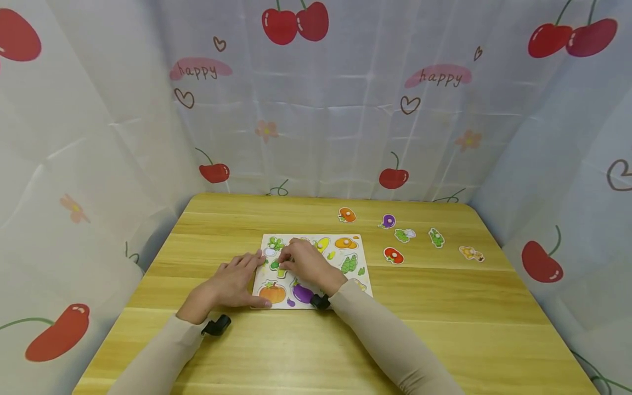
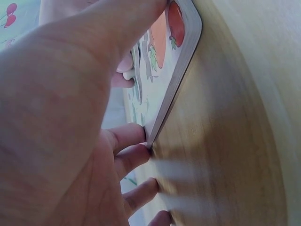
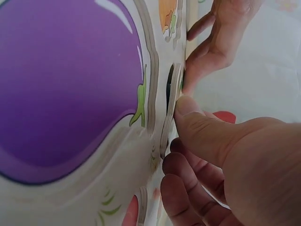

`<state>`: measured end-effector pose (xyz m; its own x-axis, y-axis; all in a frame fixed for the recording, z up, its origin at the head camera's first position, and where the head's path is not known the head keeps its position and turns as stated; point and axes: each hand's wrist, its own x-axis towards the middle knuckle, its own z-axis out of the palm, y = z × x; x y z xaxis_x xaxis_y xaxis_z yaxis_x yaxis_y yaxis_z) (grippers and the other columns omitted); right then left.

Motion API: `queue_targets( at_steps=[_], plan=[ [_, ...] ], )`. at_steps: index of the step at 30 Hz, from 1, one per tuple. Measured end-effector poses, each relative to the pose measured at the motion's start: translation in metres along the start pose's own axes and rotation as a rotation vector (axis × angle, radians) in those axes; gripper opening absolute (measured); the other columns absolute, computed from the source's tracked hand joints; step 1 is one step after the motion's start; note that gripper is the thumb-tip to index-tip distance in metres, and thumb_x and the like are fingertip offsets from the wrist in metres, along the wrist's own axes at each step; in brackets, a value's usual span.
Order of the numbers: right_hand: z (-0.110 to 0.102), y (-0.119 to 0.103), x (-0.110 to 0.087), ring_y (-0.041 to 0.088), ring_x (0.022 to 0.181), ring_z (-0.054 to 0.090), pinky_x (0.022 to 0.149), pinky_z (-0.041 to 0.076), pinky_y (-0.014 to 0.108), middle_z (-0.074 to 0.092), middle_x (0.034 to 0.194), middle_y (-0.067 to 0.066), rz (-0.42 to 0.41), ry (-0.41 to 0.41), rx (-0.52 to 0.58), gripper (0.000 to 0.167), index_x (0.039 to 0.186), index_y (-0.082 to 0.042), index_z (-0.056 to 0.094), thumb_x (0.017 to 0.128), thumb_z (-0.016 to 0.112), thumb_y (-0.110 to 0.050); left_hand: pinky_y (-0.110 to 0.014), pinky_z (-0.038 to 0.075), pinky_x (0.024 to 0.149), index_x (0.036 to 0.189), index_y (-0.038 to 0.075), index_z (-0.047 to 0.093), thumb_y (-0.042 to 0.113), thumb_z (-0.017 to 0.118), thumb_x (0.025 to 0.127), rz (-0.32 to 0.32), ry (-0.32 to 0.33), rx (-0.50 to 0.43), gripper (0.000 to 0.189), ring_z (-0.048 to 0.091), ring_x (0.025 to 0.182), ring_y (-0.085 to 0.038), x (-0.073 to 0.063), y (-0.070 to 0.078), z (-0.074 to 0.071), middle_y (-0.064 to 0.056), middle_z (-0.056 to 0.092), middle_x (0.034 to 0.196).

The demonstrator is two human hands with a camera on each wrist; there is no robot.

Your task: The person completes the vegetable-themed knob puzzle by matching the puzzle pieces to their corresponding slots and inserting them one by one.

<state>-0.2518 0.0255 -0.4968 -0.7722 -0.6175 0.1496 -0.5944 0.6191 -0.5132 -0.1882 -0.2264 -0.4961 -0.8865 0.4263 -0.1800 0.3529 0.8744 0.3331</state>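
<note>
A white wooden puzzle board (image 1: 311, 305) with vegetable pictures lies on the table. My right hand (image 1: 310, 264) is over its left part, pinching a green broccoli puzzle piece (image 1: 281, 272) between thumb and fingers. Seen from the right wrist, the edge of that broccoli piece (image 3: 172, 108) stands tilted a little out of the board, beside its recess. My left hand (image 1: 232, 282) rests at the board's left side. Its thumb lies on the lower left corner by the pumpkin (image 1: 272, 293), and its spread fingers touch the edge and tabletop in the left wrist view.
Loose vegetable pieces lie right of and behind the board: an orange pumpkin (image 1: 347, 215), an eggplant (image 1: 388, 221), a green-and-white piece (image 1: 405, 236), a green piece (image 1: 436, 237), a tomato (image 1: 393, 255) and a yellowish-brown piece (image 1: 471, 253). A cherry-print curtain (image 1: 316, 148) surrounds the table (image 1: 444, 312).
</note>
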Motion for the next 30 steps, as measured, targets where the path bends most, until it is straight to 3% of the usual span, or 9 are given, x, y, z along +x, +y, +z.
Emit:
queue_targets(
  at_steps=[22, 30],
  plan=[
    [0.0018, -0.0003, 0.0001, 0.008, 0.091, 0.066, 0.085, 0.058, 0.025, 0.076, 0.102, 0.002, 0.013, -0.023, 0.003, 0.009, 0.112, -0.013, 0.093, 0.109, 0.084, -0.016, -0.085, 0.037, 0.125, 0.183, 0.005, 0.034, 0.077, 0.089, 0.091, 0.003, 0.000, -0.010, 0.129, 0.036, 0.172, -0.056, -0.0025, 0.0028, -0.0030, -0.023, 0.030, 0.192],
    [-0.0004, 0.0023, -0.0017, 0.018, 0.108, 0.079, 0.100, 0.064, 0.036, 0.085, 0.111, 0.001, 0.030, -0.030, 0.015, 0.012, 0.117, -0.014, 0.093, 0.109, 0.085, -0.018, -0.084, 0.038, 0.124, 0.183, 0.005, 0.035, 0.077, 0.089, 0.091, 0.007, 0.005, 0.003, 0.128, 0.038, 0.170, -0.056, -0.0014, 0.0034, -0.0041, -0.023, 0.032, 0.191]
  ],
)
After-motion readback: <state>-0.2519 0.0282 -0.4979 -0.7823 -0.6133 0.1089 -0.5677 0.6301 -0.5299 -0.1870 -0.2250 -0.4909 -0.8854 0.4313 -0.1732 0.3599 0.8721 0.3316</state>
